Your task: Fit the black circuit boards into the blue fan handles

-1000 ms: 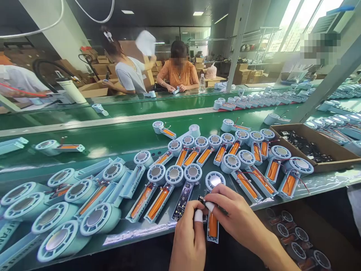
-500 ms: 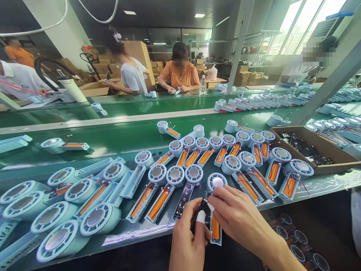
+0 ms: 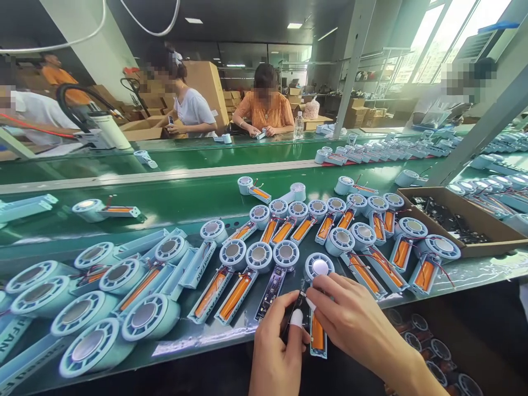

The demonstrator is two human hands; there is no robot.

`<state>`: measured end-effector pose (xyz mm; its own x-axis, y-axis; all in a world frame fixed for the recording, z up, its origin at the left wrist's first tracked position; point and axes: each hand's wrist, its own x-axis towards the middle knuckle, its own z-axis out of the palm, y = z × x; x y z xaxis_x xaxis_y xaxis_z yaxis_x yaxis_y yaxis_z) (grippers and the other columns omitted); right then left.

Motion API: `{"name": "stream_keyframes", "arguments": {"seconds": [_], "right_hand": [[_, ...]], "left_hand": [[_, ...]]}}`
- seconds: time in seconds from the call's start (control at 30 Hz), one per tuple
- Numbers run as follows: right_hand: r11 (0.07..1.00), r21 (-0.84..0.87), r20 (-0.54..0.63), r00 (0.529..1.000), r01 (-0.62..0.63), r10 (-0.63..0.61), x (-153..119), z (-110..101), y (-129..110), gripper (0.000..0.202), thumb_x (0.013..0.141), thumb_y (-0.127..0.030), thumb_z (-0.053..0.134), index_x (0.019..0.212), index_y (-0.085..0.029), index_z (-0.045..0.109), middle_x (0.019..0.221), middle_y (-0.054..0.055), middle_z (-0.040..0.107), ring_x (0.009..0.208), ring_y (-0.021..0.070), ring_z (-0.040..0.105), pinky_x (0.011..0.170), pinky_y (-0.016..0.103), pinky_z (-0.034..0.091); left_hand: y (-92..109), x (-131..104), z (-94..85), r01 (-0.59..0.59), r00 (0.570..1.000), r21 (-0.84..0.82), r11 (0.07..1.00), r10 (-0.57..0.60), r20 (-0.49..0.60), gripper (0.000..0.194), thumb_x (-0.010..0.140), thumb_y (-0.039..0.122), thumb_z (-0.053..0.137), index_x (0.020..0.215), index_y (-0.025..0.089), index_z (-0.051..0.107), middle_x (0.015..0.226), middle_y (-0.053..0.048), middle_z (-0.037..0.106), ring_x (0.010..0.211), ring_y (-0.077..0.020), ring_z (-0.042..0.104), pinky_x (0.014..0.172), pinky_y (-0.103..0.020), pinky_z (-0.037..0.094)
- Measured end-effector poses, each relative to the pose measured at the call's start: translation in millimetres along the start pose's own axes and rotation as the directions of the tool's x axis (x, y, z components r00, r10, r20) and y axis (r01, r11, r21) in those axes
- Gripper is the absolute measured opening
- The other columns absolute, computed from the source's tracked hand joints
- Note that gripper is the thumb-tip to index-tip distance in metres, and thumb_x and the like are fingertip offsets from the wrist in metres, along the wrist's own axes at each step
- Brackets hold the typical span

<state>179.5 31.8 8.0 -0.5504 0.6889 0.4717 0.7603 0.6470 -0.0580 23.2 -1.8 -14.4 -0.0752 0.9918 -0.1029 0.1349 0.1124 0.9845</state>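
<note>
My left hand, with a white cover on the thumb, grips a narrow black circuit board in a slant. My right hand pinches at the board's upper end, a white cover on one fingertip; what lies in the pinch is too small and hidden to make out. Beneath both hands lies a light-blue handheld fan, its open handle showing an orange battery. Just left of it, another fan has a black circuit board seated in its handle.
Several open-handled fans with orange batteries and red wires surround my hands. A cardboard box of black circuit boards stands at right. Behind runs a green conveyor belt. Co-workers sit across it, and a slanted metal post rises at right.
The view has shifted slightly, moving the scene a little to the right. My hands keep the same hold at the board, with only a slight shift of the fingers.
</note>
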Motion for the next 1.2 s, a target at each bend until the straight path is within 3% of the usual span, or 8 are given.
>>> {"name": "stream_keyframes", "arguments": {"seconds": [0.3,0.43,0.57,0.73,0.83,0.97,1.07,1.2], "right_hand": [[0.998,-0.040,-0.004,0.999,0.046,-0.047,-4.0,11.6,-3.6,0.022,0.098,-0.007,0.044,0.092,-0.016,0.063,0.086,0.006,0.062,0.069,0.0196,0.051,0.063,0.034,0.037],[0.999,-0.002,-0.058,0.997,0.051,-0.051,-4.6,12.1,-1.6,0.024,0.101,-0.009,0.042,0.097,-0.014,0.065,0.086,0.006,0.063,0.070,0.0195,0.052,0.065,0.034,0.039],[0.997,0.075,-0.121,0.993,0.022,-0.013,-4.9,14.3,-0.7,0.022,0.100,-0.008,0.044,0.098,-0.015,0.065,0.086,0.006,0.064,0.073,0.0192,0.054,0.067,0.032,0.041],[0.997,0.073,-0.155,0.987,-0.031,0.042,-3.4,17.0,-6.2,0.025,0.100,-0.008,0.042,0.091,-0.016,0.065,0.081,0.006,0.062,0.067,0.0182,0.053,0.062,0.030,0.042],[0.994,0.097,-0.113,0.992,-0.042,0.053,-2.9,15.5,-6.9,0.026,0.100,-0.009,0.042,0.093,-0.017,0.066,0.083,0.006,0.063,0.070,0.0185,0.056,0.064,0.030,0.044],[0.938,0.308,-0.004,0.985,-0.161,0.171,-2.9,10.4,0.6,0.019,0.098,-0.010,0.049,0.099,-0.019,0.066,0.091,0.005,0.066,0.082,0.0190,0.062,0.071,0.029,0.049],[0.864,0.437,0.101,0.969,-0.248,0.227,-1.5,4.4,7.6,0.019,0.096,-0.011,0.054,0.107,-0.021,0.066,0.098,0.004,0.067,0.089,0.0187,0.063,0.077,0.029,0.051],[0.786,0.555,0.185,0.962,-0.272,0.202,-0.9,-0.9,12.0,0.026,0.095,-0.007,0.053,0.106,-0.025,0.069,0.098,0.001,0.067,0.091,0.0161,0.063,0.078,0.027,0.050]], "left_hand": [[-4.4,0.6,-3.3,-0.063,0.997,0.018,0.998,0.064,-0.034,0.034,0.087,0.024,0.050,0.113,0.020,0.071,0.105,-0.009,0.075,0.058,-0.0122,0.066,0.053,-0.023,0.054],[-3.8,0.9,-3.6,-0.066,0.997,0.033,0.997,0.067,-0.034,0.034,0.087,0.025,0.050,0.113,0.020,0.072,0.086,-0.006,0.074,0.057,-0.0138,0.065,0.054,-0.024,0.054],[-1.4,0.6,-3.8,-0.027,0.999,0.020,0.999,0.028,-0.025,0.034,0.089,0.029,0.052,0.113,0.018,0.072,0.059,0.001,0.064,0.054,-0.0156,0.063,0.052,-0.024,0.052],[-4.1,0.2,-5.4,-0.028,0.999,0.058,0.998,0.027,0.022,0.037,0.090,0.029,0.049,0.118,0.018,0.070,0.061,0.000,0.064,0.055,-0.0161,0.063,0.052,-0.024,0.052],[-6.0,1.6,-8.0,-0.076,0.997,0.092,0.993,0.073,0.032,0.036,0.090,0.030,0.049,0.117,0.019,0.071,0.075,-0.004,0.069,0.058,-0.0153,0.063,0.055,-0.025,0.054],[-2.4,4.5,-12.1,-0.075,0.996,0.055,0.996,0.072,0.050,0.034,0.090,0.033,0.052,0.113,0.021,0.074,0.093,-0.006,0.073,0.060,-0.0134,0.063,0.062,-0.026,0.057],[1.0,6.3,-14.0,-0.060,0.996,0.010,0.998,0.059,0.073,0.031,0.087,0.031,0.056,0.111,0.024,0.076,0.094,-0.005,0.074,0.060,-0.0126,0.064,0.064,-0.025,0.057],[-2.9,6.7,-14.6,-0.018,0.996,-0.039,0.999,0.022,0.092,0.031,0.087,0.035,0.059,0.109,0.024,0.077,0.091,-0.005,0.075,0.059,-0.0125,0.063,0.057,-0.023,0.053]]}}
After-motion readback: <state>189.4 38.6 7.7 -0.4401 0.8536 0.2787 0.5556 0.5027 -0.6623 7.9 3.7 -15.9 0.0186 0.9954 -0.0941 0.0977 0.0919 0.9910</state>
